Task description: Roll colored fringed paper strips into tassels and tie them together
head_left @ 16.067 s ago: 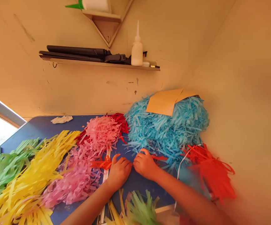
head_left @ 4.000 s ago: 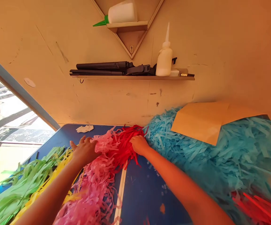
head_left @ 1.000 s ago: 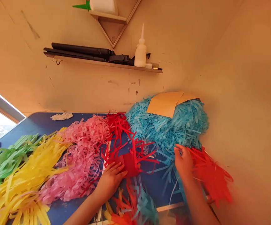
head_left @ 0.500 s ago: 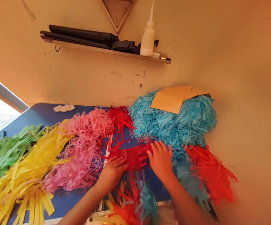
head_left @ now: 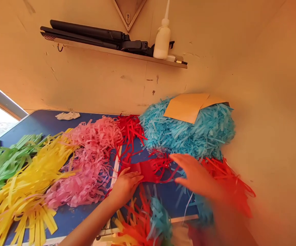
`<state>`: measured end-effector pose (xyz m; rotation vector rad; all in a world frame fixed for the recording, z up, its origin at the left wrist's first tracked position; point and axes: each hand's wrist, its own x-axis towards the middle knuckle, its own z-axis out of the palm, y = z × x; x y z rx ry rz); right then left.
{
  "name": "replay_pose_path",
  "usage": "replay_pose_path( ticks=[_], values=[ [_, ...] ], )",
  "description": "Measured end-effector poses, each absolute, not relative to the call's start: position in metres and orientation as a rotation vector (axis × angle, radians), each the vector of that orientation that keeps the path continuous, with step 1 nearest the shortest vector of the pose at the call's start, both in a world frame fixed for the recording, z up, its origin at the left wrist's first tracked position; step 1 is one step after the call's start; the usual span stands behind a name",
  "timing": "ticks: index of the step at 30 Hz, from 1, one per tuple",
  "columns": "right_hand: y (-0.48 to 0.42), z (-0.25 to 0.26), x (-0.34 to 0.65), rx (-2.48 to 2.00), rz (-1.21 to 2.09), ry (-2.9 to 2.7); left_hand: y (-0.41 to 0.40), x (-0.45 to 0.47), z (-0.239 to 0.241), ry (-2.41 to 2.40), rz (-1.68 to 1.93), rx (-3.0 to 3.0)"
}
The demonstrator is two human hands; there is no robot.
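My left hand (head_left: pixel 127 182) rests on the left end of a fringed red tissue paper piece (head_left: pixel 149 171), fingers stretched out over its uncut middle. The red strips spread to the right across the blue tabletop (head_left: pixel 174 206). My right hand (head_left: pixel 192 172), blurred and raised, is apart from that paper, thumb and fingers spread with nothing between them. It is between the red strips and an orange-red fringe bundle (head_left: pixel 236 186). Below the hands, near the table's front edge, hangs a multicoloured fringe of orange (head_left: pixel 137 227) and blue strips (head_left: pixel 160 217). A white string (head_left: pixel 188 204) shows beneath my right hand.
A large light-blue fringe heap (head_left: pixel 188 135) bears orange paper sheets (head_left: pixel 185 107). Pink (head_left: pixel 94 133), yellow (head_left: pixel 39 171) and green fringe (head_left: pixel 12 160) lie to the left. A wall shelf (head_left: pixel 107 51) holds black hair straighteners (head_left: pixel 86 32) and a white glue bottle (head_left: pixel 161 41).
My right hand has left the red strips and moved right, its fingers apart. My left hand has stayed on the red paper. The view has shifted slightly.
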<state>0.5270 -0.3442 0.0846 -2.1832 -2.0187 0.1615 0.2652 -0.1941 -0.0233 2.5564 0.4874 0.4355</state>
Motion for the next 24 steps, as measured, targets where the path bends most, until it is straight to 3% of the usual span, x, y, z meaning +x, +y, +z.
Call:
replay_pose_path(
  ticks=[3, 9, 18, 24],
  values=[
    [-0.324, 0.053, 0.473, -1.788, 0.273, -2.225, -0.197, 0.27, -0.021, 0.45, 0.441, 2.588],
    [-0.3, -0.028, 0.465, -1.845, 0.231, -2.039, -0.189, 0.27, -0.02, 0.643, 0.53, 2.793],
    [-0.318, -0.037, 0.475, -1.72, 0.019, -1.855, -0.157, 0.217, 0.019, 1.384, 0.386, 2.996],
    [-0.32, -0.035, 0.465, -1.761, 0.11, -1.961, -0.22, 0.264, 0.018, 0.474, 0.174, 2.805]
  ],
)
